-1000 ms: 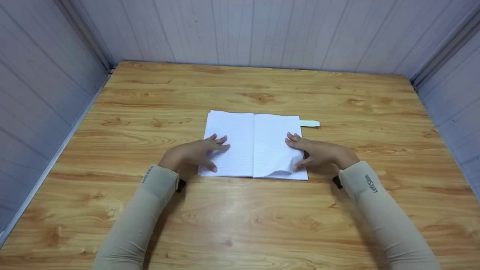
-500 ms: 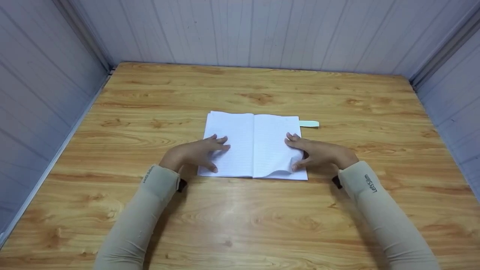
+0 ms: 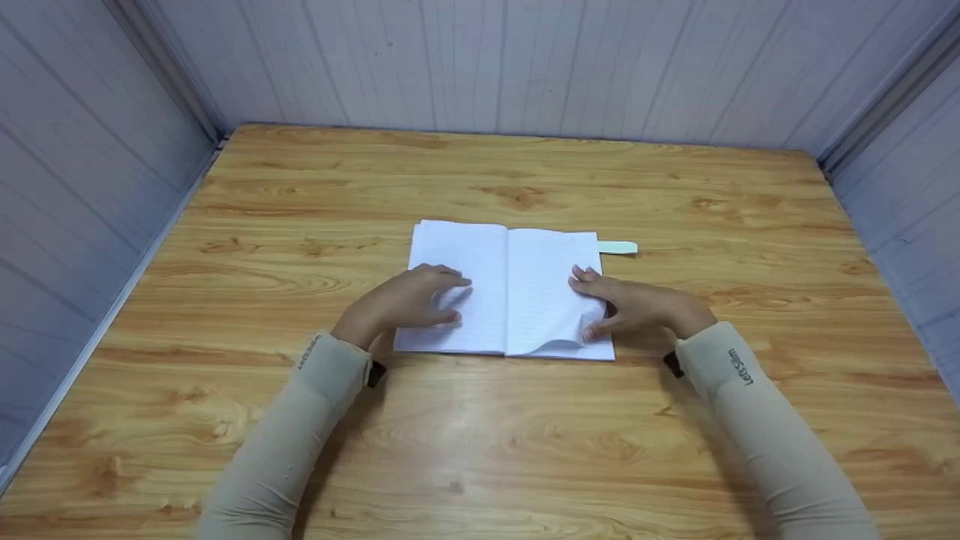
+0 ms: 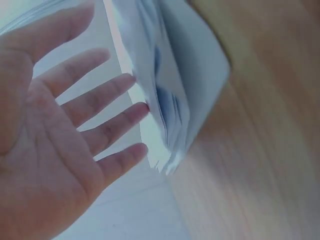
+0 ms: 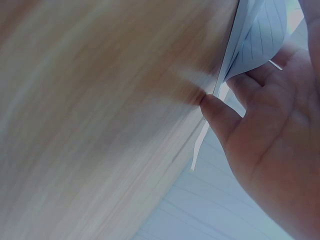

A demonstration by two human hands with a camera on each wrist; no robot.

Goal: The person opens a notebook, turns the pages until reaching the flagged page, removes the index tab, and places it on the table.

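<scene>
The work in hand appears to be keeping the notebook [image 3: 507, 289] lying flat and opened, and it would best be done with light, even pressure from straight fingers, working outward from the central fold so that no sheet creases. The lower corner of the right page [image 3: 551, 285] calls for most care: its loose sheet bows upward there, and pushing it toward the fold could wrinkle it, so easing the curl down toward the outer edge seems wiser. A steady hold on one side would probably keep the whole notebook from sliding on the bench [image 3: 450, 435]. As for position, the notebook lies between the person's two hands, well forward of the bench's near side. The left grip [image 3: 405, 298] is spread, fingers straight and pinching nothing, over the outer part of the left page [image 3: 469, 251]; whether its fingertips touch the paper cannot be told. The right grip [image 3: 634, 304] is likewise spread, its fingers reaching over the right page's outer edge and its thumb beside the bowed sheet; how firmly it presses is unclear. Beyond this hand, a pale strip [image 3: 619, 247] sticks out from the notebook's right edge.
</scene>
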